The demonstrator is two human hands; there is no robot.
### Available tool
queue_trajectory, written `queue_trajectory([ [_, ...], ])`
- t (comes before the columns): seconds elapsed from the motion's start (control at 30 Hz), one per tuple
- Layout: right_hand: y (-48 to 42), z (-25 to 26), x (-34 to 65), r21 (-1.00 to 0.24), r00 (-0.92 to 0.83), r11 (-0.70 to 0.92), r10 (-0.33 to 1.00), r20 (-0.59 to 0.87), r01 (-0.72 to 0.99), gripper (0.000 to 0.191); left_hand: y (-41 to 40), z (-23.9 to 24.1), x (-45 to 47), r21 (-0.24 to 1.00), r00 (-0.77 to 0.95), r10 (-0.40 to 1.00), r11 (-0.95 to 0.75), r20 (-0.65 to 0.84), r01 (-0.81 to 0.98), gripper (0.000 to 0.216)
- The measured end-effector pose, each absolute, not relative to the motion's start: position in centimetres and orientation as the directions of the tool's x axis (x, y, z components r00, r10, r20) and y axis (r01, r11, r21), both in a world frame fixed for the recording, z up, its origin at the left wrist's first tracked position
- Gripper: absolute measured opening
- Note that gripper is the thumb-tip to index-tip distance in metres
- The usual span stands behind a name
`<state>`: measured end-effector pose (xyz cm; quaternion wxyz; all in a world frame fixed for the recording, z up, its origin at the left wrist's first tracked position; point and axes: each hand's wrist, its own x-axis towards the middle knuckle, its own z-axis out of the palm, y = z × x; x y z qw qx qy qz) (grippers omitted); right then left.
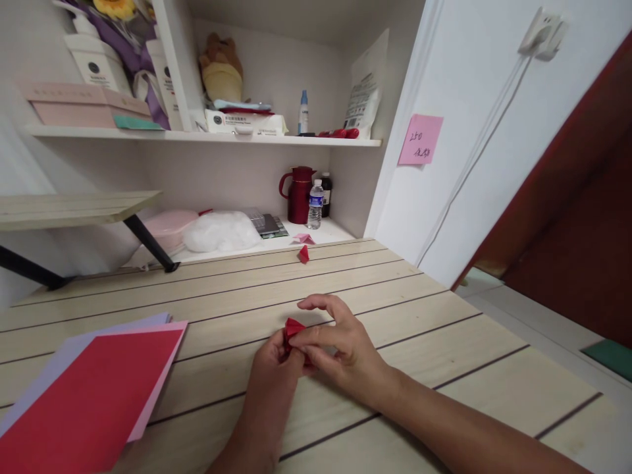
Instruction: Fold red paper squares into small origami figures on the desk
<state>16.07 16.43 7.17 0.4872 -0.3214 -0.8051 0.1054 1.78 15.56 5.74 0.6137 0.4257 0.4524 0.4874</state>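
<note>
A small piece of folded red paper (pixel 293 326) is pinched between both hands just above the table, its pleated end showing past the fingers. My left hand (pixel 276 368) grips it from the left with thumb and fingers closed. From the right, my right hand (pixel 340 339) presses its thumb and a finger on the paper, while another finger is lifted away. The lower part of the red paper is mostly hidden by the fingers. Farther back on the table lies another small folded red paper piece (pixel 303 254), with a folded pink paper piece (pixel 303 239) behind it.
Red, pink and lilac sheets (pixel 99 395) lie stacked at the left of the wooden table (pixel 419 342). A small raised shelf (pixel 79 207) on black legs stands at the back left. Behind are a dark red jug (pixel 299 197), a water bottle (pixel 315 205) and a white plastic bag (pixel 220 232).
</note>
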Motion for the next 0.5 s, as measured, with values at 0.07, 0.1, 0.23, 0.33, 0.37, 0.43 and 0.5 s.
queue_trajectory([
  [0.07, 16.51, 7.03, 16.07, -0.490, -0.301, 0.757, 0.634, 0.713, 0.433, 0.028, 15.64, 5.72, 1.76, 0.965, 0.110, 0.984, 0.163, -0.142, -0.208, 0.025],
  [0.1, 16.56, 6.96, 16.09, -0.502, -0.286, 0.745, 0.646, 0.708, 0.440, 0.028, 15.66, 5.70, 1.72, 0.965, 0.107, 0.984, 0.163, -0.144, -0.203, 0.026],
  [0.23, 16.67, 6.81, 16.19, -0.554, -0.240, 0.707, 0.687, 0.686, 0.440, 0.027, 15.65, 5.63, 1.47, 0.969, 0.099, 0.984, 0.167, -0.151, -0.184, 0.035],
  [0.33, 16.64, 6.81, 16.16, -0.588, -0.225, 0.687, 0.711, 0.667, 0.427, 0.026, 15.66, 5.56, 1.42, 0.970, 0.090, 0.984, 0.166, -0.152, -0.177, 0.037],
  [0.37, 16.63, 6.83, 16.14, -0.599, -0.222, 0.682, 0.717, 0.661, 0.419, 0.025, 15.67, 5.54, 1.46, 0.970, 0.085, 0.985, 0.166, -0.153, -0.176, 0.038],
  [0.43, 16.62, 6.87, 16.09, -0.619, -0.212, 0.674, 0.727, 0.654, 0.403, 0.025, 15.69, 5.49, 1.57, 0.971, 0.074, 0.985, 0.166, -0.156, -0.172, 0.038],
  [0.5, 16.65, 6.91, 16.06, -0.635, -0.196, 0.669, 0.732, 0.652, 0.387, 0.026, 15.68, 5.42, 1.71, 0.972, 0.067, 0.986, 0.165, -0.156, -0.168, 0.038],
])
